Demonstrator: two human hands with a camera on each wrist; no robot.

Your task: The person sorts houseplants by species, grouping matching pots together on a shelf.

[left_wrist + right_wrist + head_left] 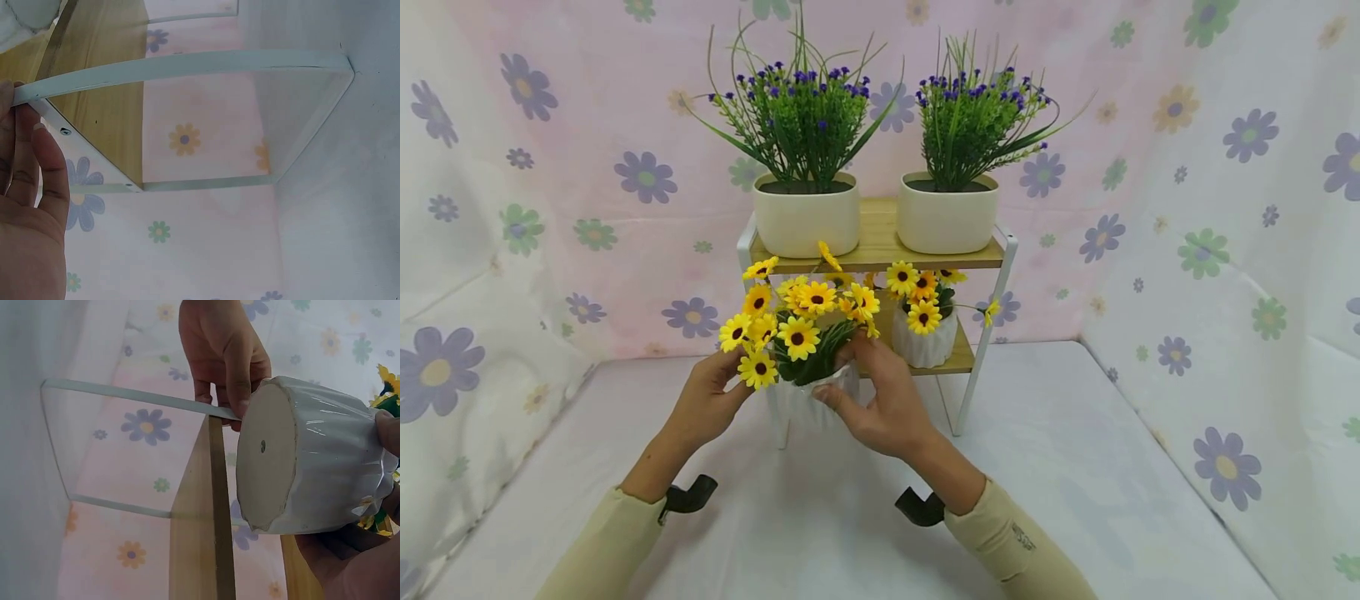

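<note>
I hold the white ribbed ceramic pot of yellow daisies (808,392) off the table, right hand (880,400) and left hand (707,400) curled around its sides, steadying it near the two-tier wooden shelf (880,242).

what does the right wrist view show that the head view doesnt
Only the right wrist view shows the underside of the white pot: a flat base with a small hole in the middle, and the left hand seen behind the pot from below.

Only the head view shows the yellow flowers from above, the two purple plants on the top shelf, and the second yellow-flower pot on the lower shelf.

Both show the right hand gripping the pot, and the shelf's white frame.
</note>
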